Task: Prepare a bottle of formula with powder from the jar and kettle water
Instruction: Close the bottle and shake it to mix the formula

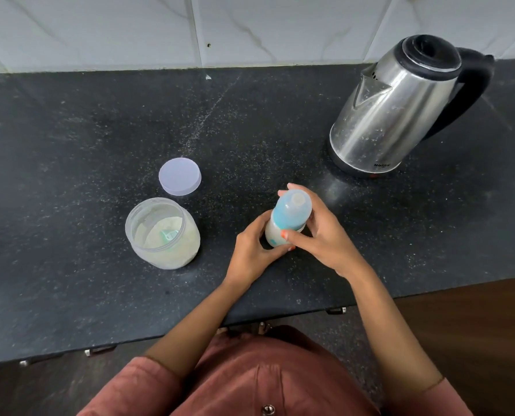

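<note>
Between both hands: bottle (283,235), capped, milky inside. Grip: left hand (251,250) on its body, right hand (322,232) curled round cap (293,210). Powder and water look added; tightening, shaking likely left. Left of hands, jar (163,235) open, lid (179,176) off; kettle (400,106) beyond right.

Rust-brown short-slv top (220,382) w/ metal button (267,409).

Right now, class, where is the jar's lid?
In the head view, the lid lies flat on the counter, left of centre, just behind the open jar.
</note>
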